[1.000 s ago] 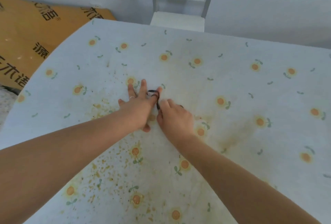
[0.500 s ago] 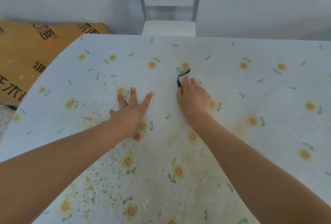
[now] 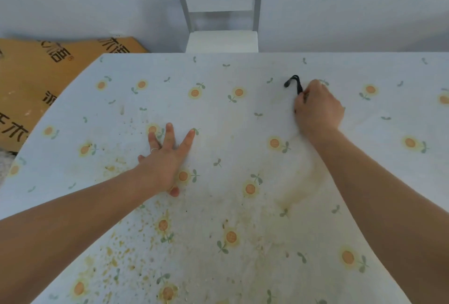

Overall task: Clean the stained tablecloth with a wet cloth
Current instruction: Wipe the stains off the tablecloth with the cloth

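Head view: the stained tablecloth (image 3: pixel 243 109), printed with orange flowers, fills most of the frame. The left hand (image 3: pixel 165 160) lies flat at centre left, fingers spread, with 1 ring (image 3: pixel 154 150). The right hand (image 3: pixel 318 109), upper right of centre, is curled around a black cord (image 3: pixel 295 81) whose loop sticks out above the fingers. Yellow specks (image 3: pixel 114 262) dot the lower left, and a brownish smear (image 3: pixel 301 182) lies right of centre. A white chair (image 3: pixel 222 41) stands at top centre.

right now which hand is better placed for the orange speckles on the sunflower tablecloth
Left, likely: the left hand lies flat and empty beside the orange speckles; the right hand grips a black braided cord farther away.
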Action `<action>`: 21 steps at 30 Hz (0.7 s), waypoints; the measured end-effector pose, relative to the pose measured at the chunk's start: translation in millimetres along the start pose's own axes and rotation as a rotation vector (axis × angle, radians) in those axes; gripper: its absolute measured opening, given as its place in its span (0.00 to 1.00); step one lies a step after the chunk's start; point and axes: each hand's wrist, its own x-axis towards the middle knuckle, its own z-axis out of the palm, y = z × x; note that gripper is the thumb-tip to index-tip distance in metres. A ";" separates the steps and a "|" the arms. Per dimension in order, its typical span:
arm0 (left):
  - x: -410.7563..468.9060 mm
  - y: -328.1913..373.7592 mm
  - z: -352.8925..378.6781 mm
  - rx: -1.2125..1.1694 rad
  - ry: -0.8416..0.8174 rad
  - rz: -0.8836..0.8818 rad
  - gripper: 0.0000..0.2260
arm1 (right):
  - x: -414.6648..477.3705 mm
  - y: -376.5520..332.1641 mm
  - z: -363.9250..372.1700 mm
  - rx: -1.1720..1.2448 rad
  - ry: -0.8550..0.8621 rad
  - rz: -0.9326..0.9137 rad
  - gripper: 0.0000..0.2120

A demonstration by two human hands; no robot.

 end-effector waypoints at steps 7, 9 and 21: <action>-1.1 1.9 -2.6 0.025 -0.010 0.004 0.68 | -107.2 -30.2 6.6 0.017 -0.174 -0.307 0.07; -1.3 1.6 -3.7 0.025 -0.016 -0.001 0.68 | -153.5 -26.0 1.2 0.066 -0.276 -0.566 0.07; 5.5 1.1 -1.2 0.064 0.012 0.005 0.71 | -12.0 96.0 -35.3 -0.051 0.164 0.186 0.11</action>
